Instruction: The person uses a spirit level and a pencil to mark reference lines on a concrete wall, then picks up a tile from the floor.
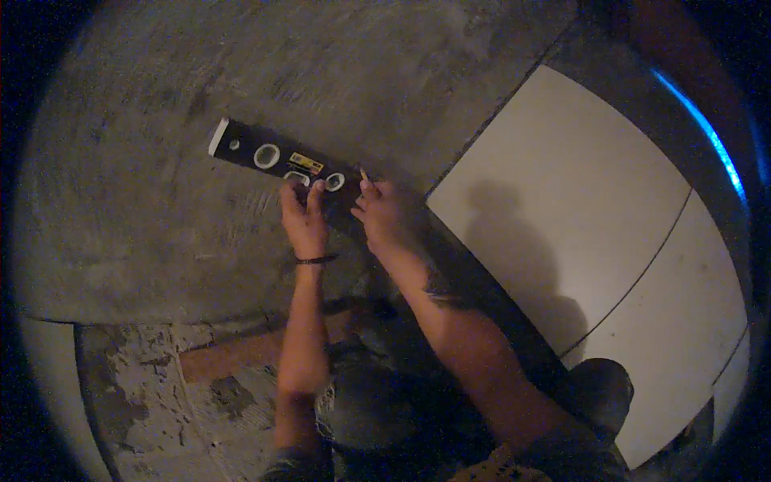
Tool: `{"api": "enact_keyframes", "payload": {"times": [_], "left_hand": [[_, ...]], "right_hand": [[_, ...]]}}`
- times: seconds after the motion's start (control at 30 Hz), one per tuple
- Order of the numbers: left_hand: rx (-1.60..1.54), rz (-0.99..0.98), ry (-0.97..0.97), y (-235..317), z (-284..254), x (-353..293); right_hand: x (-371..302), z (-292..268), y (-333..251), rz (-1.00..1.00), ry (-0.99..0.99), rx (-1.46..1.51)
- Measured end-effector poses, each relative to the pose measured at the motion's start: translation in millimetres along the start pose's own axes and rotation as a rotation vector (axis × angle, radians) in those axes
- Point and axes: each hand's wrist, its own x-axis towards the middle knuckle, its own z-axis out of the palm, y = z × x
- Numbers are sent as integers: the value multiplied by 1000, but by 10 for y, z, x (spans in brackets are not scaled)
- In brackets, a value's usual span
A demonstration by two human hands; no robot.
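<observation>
A short dark spirit level (283, 159) with a white end cap, light-rimmed round openings and a yellow label lies slanted over the grey concrete. At its near edge, by the middle opening, my left hand (303, 223) grips it with thumb and fingers. Just past the level's right end, my right hand (382, 215) is closed in a pinch. A small, thin, pale-tipped stick (364, 173), which looks like a pencil, pokes up from those fingers. Dim light hides most of it and the level's right end.
Large pale tiles (562, 185) cover the floor on the right, with dark joints between them and my shadow across them. Rough grey concrete (161, 241) spreads ahead and left. A reddish-brown strip (229, 357) lies on the patchy floor near my knees. Blue light glints at far right.
</observation>
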Motion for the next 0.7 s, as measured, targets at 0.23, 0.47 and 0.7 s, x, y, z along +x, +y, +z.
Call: {"api": "enact_keyframes", "payload": {"times": [0.23, 0.47, 0.7], "left_hand": [[-125, -264, -104, 156, -21, -23], [-44, -189, -99, -14, -241, 21], [175, -184, -83, 15, -256, 51]], "right_hand": [[293, -6, 239, -310, 229, -86], [53, 171, 117, -19, 117, -39], [61, 106, 331, -22, 141, 193]]}}
